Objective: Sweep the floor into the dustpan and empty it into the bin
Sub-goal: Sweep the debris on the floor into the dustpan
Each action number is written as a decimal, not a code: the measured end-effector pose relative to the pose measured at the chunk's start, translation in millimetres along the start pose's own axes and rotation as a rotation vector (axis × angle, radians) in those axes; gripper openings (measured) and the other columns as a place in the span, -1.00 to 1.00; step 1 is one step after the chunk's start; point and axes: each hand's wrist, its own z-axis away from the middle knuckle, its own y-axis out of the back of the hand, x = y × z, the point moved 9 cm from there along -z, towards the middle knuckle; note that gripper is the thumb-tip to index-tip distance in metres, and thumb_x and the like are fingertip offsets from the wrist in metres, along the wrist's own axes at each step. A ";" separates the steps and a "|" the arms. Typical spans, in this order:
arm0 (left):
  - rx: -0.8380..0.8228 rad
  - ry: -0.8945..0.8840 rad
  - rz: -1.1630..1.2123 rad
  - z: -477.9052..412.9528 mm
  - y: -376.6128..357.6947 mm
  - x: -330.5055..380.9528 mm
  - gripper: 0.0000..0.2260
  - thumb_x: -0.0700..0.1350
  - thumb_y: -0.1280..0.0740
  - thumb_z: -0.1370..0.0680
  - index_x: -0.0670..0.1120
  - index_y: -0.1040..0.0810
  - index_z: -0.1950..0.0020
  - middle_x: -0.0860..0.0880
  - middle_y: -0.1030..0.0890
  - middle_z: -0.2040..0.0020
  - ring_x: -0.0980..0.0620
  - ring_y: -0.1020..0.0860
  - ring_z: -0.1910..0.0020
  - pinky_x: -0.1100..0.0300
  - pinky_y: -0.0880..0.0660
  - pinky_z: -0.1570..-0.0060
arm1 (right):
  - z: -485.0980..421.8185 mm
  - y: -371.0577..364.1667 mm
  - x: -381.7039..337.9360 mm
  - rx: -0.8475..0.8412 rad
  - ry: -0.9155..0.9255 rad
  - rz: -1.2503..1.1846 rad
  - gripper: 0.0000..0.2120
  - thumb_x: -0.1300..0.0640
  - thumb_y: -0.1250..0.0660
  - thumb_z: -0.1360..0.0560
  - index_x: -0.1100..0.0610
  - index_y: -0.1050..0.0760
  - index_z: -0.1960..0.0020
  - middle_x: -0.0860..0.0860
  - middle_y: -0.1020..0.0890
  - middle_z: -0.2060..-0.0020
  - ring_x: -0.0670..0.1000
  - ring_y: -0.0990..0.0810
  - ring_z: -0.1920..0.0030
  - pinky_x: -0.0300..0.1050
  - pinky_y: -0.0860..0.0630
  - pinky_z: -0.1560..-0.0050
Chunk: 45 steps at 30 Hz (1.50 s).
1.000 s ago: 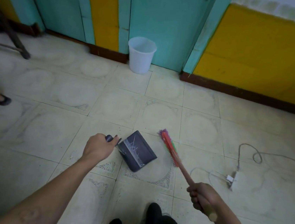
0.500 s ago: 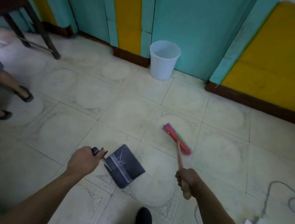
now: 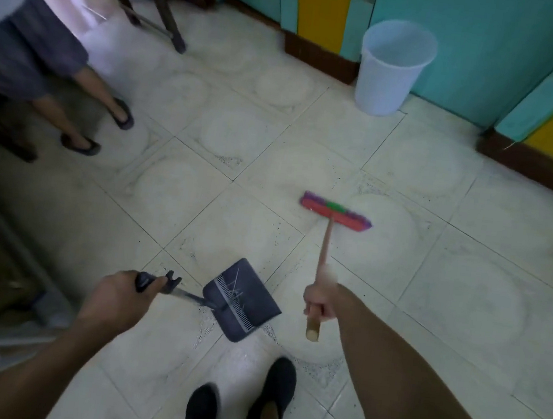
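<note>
On the pale, circle-patterned tile floor [image 3: 239,157], left hand [image 3: 117,298] grips the flat dark dustpan [image 3: 240,300] handle, right hand [image 3: 321,302] grips the wooden broom [image 3: 335,212] stick, near the white plastic bin [image 3: 393,67].

- The dustpan [image 3: 242,300] sat low over the floor [image 3: 464,299], just ahead of the wearer's feet [image 3: 239,398]. Its handle ran left into the left hand [image 3: 117,298].
- The right hand [image 3: 321,304] gripped the stick of the broom [image 3: 335,216] just right of the dustpan.
- The broom's head rested on the floor farther ahead, between the dustpan and the bin [image 3: 393,67].
- The bin stood against the far wall, behind the broom head.
- Another person's legs [image 3: 85,91] stood far left, well apart from the dustpan, with a furniture leg [image 3: 164,0] behind them.
</note>
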 end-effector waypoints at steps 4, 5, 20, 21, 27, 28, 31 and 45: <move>0.029 0.034 -0.025 3.0 7.2 -20.8 -0.67 0.21 -0.22 -0.57 0.03 -0.66 0.03 0.01 -0.61 0.35 0.06 -0.57 0.41 0.26 -0.45 0.45 | 27.9 -48.5 48.9 -0.124 -0.111 0.220 -0.75 0.26 -0.11 -0.60 0.33 -0.30 -0.25 0.16 -0.63 0.00 0.04 -0.60 0.06 -0.10 -0.55 -0.18; 0.028 0.031 -0.029 2.5 8.3 -22.2 -0.67 0.23 -0.20 -0.57 0.05 -0.65 0.03 0.02 -0.61 0.36 0.06 -0.58 0.41 0.25 -0.48 0.44 | 30.8 -51.3 59.7 -0.118 -0.116 0.278 -0.73 0.24 -0.11 -0.60 0.34 -0.32 -0.25 0.17 -0.64 -0.03 0.05 -0.62 0.03 -0.08 -0.56 -0.18; 0.006 -0.057 0.006 20.4 19.9 -82.4 -0.58 0.21 -0.22 -0.57 -0.13 -0.59 0.14 -0.10 -0.57 0.30 -0.10 -0.56 0.27 0.17 -0.40 0.33 | 150.4 -24.8 165.4 0.205 -0.334 0.570 -0.48 0.23 -0.22 -0.55 0.26 -0.19 -0.47 0.06 -0.51 0.27 -0.10 -0.46 0.44 -0.28 -0.43 0.53; 0.008 -0.072 -0.001 24.0 20.2 -82.7 -0.59 0.21 -0.22 -0.57 -0.13 -0.55 0.18 -0.10 -0.55 0.29 -0.10 -0.54 0.26 0.17 -0.39 0.31 | 157.7 -24.9 174.2 0.209 -0.355 0.564 -0.49 0.24 -0.22 -0.55 0.26 -0.20 -0.46 0.06 -0.51 0.27 -0.10 -0.45 0.46 -0.28 -0.43 0.55; -0.021 -0.176 -0.025 37.8 19.7 -82.6 -0.60 0.19 -0.20 -0.58 -0.13 -0.56 0.11 -0.07 -0.51 0.25 -0.06 -0.48 0.24 0.18 -0.39 0.28 | 181.2 -72.3 214.3 0.094 -0.333 0.220 -0.98 0.36 -0.23 -0.45 0.33 -0.42 0.14 0.05 -0.46 0.59 -0.06 -0.38 0.65 -0.24 -0.37 0.50; -0.033 -0.201 -0.035 38.6 18.3 -81.5 -0.61 0.19 -0.20 -0.58 -0.13 -0.55 0.12 -0.07 -0.52 0.24 -0.07 -0.49 0.23 0.18 -0.42 0.26 | 186.3 -81.8 219.4 0.099 -0.320 0.110 -0.98 0.37 -0.25 -0.44 0.33 -0.42 0.18 0.06 -0.44 0.59 -0.05 -0.36 0.65 -0.24 -0.34 0.50; -0.049 -0.279 -0.072 44.0 14.7 -67.3 -0.65 0.16 -0.20 -0.59 -0.11 -0.48 0.18 -0.07 -0.51 0.22 -0.07 -0.50 0.21 0.16 -0.46 0.20 | 193.8 -101.8 224.1 0.183 -0.254 -0.101 -0.86 0.38 -0.25 -0.48 0.31 -0.42 0.26 0.07 -0.41 0.63 -0.03 -0.31 0.67 -0.31 -0.28 0.55; -0.020 -0.374 -0.166 47.3 -13.8 -58.5 -0.65 0.13 -0.12 -0.62 -0.07 -0.49 0.17 -0.01 -0.51 0.30 -0.02 -0.52 0.27 0.20 -0.39 0.32 | 137.8 -208.7 187.0 0.151 -0.240 -0.021 -0.56 0.38 -0.12 -0.49 0.40 -0.17 -0.36 0.13 -0.51 0.29 -0.02 -0.48 0.42 -0.16 -0.54 0.43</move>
